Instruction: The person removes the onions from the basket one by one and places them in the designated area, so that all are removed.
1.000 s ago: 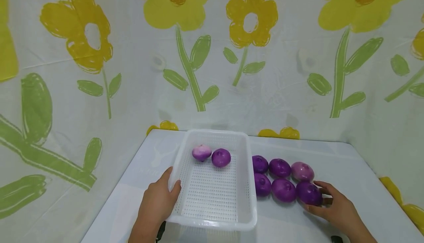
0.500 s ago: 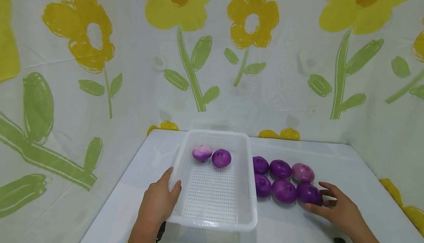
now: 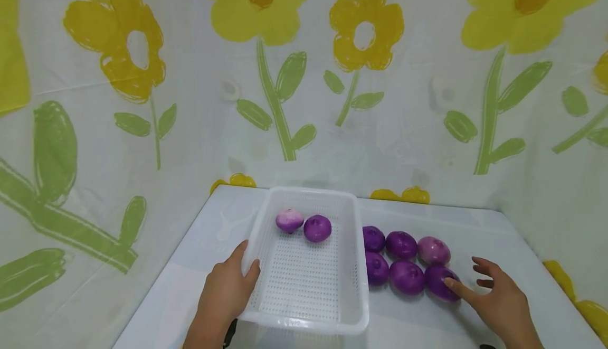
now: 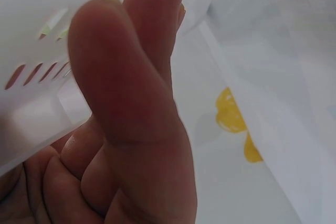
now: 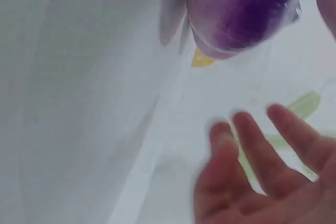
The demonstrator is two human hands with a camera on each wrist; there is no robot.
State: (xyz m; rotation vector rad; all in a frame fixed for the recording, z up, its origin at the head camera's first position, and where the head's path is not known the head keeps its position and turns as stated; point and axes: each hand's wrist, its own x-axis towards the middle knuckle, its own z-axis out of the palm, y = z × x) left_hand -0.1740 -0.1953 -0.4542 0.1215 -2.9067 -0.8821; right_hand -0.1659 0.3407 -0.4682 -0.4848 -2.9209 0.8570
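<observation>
My left hand [image 3: 227, 285] grips the left rim of a white plastic basket [image 3: 311, 323], thumb over the edge. In the left wrist view the fingers [image 4: 142, 98] lie along its slotted wall. Two purple onions, one paler [image 3: 290, 221] and one darker [image 3: 317, 228], lie at the basket's far end. Right of it, several more onions stand in two rows on the table. My right hand [image 3: 503, 299] is beside the front right onion [image 3: 440, 283], its thumb overlapping it in the head view. The right wrist view shows spread fingers [image 5: 262, 156] apart from an onion [image 5: 241, 11].
The white table [image 3: 408, 322] runs back to a pale curtain [image 3: 370, 153] printed with yellow flowers, which also rises along both sides. A pale pink onion [image 3: 433, 251] sits behind the front right one. The basket's right wall partly hides the leftmost onions.
My right hand has drawn back to the right, its fingers spreading away from the front right onion. The left hand and the basket stay in place.
</observation>
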